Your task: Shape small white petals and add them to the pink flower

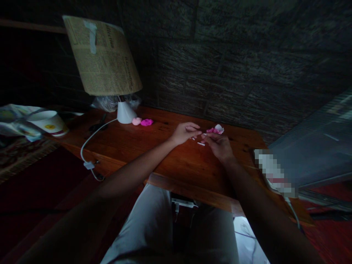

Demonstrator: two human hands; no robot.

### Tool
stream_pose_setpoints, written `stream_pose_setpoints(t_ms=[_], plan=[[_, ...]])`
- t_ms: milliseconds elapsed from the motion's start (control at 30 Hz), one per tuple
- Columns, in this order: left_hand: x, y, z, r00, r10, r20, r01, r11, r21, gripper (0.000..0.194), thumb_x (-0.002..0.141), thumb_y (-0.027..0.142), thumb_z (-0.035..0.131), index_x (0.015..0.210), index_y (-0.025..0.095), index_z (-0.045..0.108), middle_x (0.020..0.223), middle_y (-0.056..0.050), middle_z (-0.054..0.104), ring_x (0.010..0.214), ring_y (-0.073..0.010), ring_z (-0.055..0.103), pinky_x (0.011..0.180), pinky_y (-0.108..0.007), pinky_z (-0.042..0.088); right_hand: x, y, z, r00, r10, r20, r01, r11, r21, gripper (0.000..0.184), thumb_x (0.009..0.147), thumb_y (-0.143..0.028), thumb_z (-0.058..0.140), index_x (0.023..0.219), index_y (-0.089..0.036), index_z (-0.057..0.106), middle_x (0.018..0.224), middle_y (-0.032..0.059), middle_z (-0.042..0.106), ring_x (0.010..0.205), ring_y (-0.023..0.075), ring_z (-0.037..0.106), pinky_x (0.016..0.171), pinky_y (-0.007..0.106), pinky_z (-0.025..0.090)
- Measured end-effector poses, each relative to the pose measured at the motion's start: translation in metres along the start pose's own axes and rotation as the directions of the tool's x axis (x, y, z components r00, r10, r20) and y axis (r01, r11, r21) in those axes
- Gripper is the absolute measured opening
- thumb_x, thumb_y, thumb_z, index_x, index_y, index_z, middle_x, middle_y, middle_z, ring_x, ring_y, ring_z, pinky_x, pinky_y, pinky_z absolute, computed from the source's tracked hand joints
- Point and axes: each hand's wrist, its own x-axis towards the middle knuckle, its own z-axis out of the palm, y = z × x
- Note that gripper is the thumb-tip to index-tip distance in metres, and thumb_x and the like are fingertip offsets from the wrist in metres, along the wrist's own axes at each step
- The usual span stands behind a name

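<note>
My left hand [185, 133] is over the wooden table, thumb and fingers drawn together in a pinch; whatever lies between them is too small to make out. Close to its fingertips, my right hand [219, 146] pinches a small white piece [204, 134]. A short white strip [201, 144] lies on the tabletop just below the hands. Behind the right fingers sits a crumpled pink piece [211, 130], with a pale, petal-like piece [219, 128] against it. Farther left are a light pink lump [136, 121] and a magenta lump [146, 122], side by side.
A lamp [103, 58] with a newsprint shade stands at the back left, its white cord [84, 141] hanging over the front edge. Dark scissors [98, 124] lie near it. A paper cup [49, 123] is at far left. A blurred-out object [272, 170] rests at the right edge.
</note>
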Motion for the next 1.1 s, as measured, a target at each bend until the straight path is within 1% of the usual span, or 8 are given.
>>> stream_pose_setpoints(t_ms=[67, 167, 333, 400, 567, 700, 900, 1100], plan=[[-0.0007, 0.0017, 0.0006, 0.999, -0.039, 0.01, 0.039, 0.999, 0.004, 0.027, 0.082, 0.033, 0.077, 0.093, 0.009, 0.071, 0.08, -0.007, 0.077, 0.058, -0.0084, 0.064, 0.055, -0.02, 0.045, -0.0004, 0.0021, 0.0007, 0.999, -0.021, -0.028, 0.021, 1.0, 0.001, 0.038, 0.078, -0.057, 0.073, 0.083, -0.021, 0.081, 0.07, 0.0034, 0.077, 0.065, 0.0198, 0.067, 0.071, 0.035, 0.055], [-0.0022, 0.0047, 0.0017, 0.99, -0.115, 0.077, 0.117, 0.993, -0.019, 0.033, 0.088, 0.042, 0.072, 0.087, 0.009, 0.072, 0.083, -0.01, 0.078, 0.058, -0.0083, 0.064, 0.054, -0.02, 0.043, -0.0016, 0.0031, 0.0022, 0.997, -0.061, -0.048, 0.062, 0.998, 0.001, 0.032, 0.08, -0.051, 0.073, 0.09, -0.022, 0.083, 0.082, 0.0041, 0.079, 0.061, 0.0177, 0.065, 0.065, 0.034, 0.054], [-0.0035, 0.007, 0.0012, 0.977, -0.179, 0.118, 0.195, 0.97, -0.144, 0.031, 0.074, 0.034, 0.085, 0.09, 0.01, 0.075, 0.08, -0.007, 0.076, 0.065, -0.0092, 0.066, 0.061, -0.021, 0.045, -0.0027, 0.0014, 0.0045, 0.977, -0.212, -0.034, 0.209, 0.975, -0.073, 0.023, 0.083, -0.04, 0.07, 0.095, -0.026, 0.083, 0.097, 0.0057, 0.078, 0.08, 0.021, 0.07, 0.07, 0.035, 0.057], [-0.0032, 0.0059, 0.0005, 0.972, -0.198, 0.127, 0.219, 0.959, -0.181, 0.032, 0.07, 0.029, 0.088, 0.093, 0.011, 0.076, 0.081, -0.006, 0.076, 0.068, -0.0094, 0.066, 0.065, -0.022, 0.045, -0.0025, 0.0016, 0.0045, 0.975, -0.221, -0.027, 0.218, 0.972, -0.088, 0.024, 0.084, -0.038, 0.068, 0.098, -0.025, 0.083, 0.1, 0.0064, 0.078, 0.074, 0.0194, 0.069, 0.065, 0.034, 0.057], [-0.0021, 0.0041, -0.0002, 0.973, -0.194, 0.126, 0.218, 0.953, -0.213, 0.031, 0.069, 0.025, 0.088, 0.094, 0.011, 0.076, 0.083, -0.005, 0.075, 0.07, -0.0086, 0.066, 0.067, -0.023, 0.045, -0.003, 0.0022, 0.0039, 0.993, -0.118, -0.012, 0.118, 0.993, -0.025, 0.031, 0.084, -0.04, 0.067, 0.106, -0.022, 0.08, 0.1, 0.007, 0.078, 0.056, 0.0146, 0.062, 0.055, 0.032, 0.054], [-0.0019, 0.0065, 0.0001, 0.975, -0.201, 0.096, 0.218, 0.948, -0.23, 0.031, 0.068, 0.023, 0.088, 0.092, 0.011, 0.074, 0.082, -0.004, 0.075, 0.068, -0.0079, 0.065, 0.066, -0.023, 0.046, -0.0024, 0.0006, 0.0018, 1.0, -0.001, -0.015, 0.001, 1.0, 0.03, 0.034, 0.085, -0.043, 0.066, 0.105, -0.02, 0.08, 0.072, 0.0032, 0.074, 0.054, 0.016, 0.062, 0.059, 0.033, 0.054], [-0.0023, 0.0071, 0.0017, 0.982, -0.173, 0.076, 0.186, 0.959, -0.214, 0.032, 0.068, 0.026, 0.089, 0.093, 0.011, 0.075, 0.079, -0.003, 0.074, 0.071, -0.0095, 0.066, 0.068, -0.024, 0.047, 0.0002, -0.0015, 0.0002, 0.997, 0.07, 0.034, -0.075, 0.98, 0.184, 0.04, 0.07, -0.049, 0.082, 0.099, -0.02, 0.08, 0.096, 0.0069, 0.078, 0.064, 0.0164, 0.064, 0.061, 0.035, 0.055], [-0.002, 0.0013, -0.0002, 0.978, -0.179, 0.105, 0.2, 0.947, -0.251, 0.047, 0.059, 0.027, 0.094, 0.098, 0.01, 0.074, 0.09, -0.008, 0.077, 0.08, -0.014, 0.069, 0.08, -0.032, 0.051, 0.0007, -0.0002, 0.0011, 0.996, 0.079, 0.048, -0.086, 0.978, 0.192, 0.035, 0.07, -0.049, 0.083, 0.093, -0.022, 0.081, 0.089, 0.0042, 0.077, 0.06, 0.0132, 0.059, 0.06, 0.033, 0.053]])
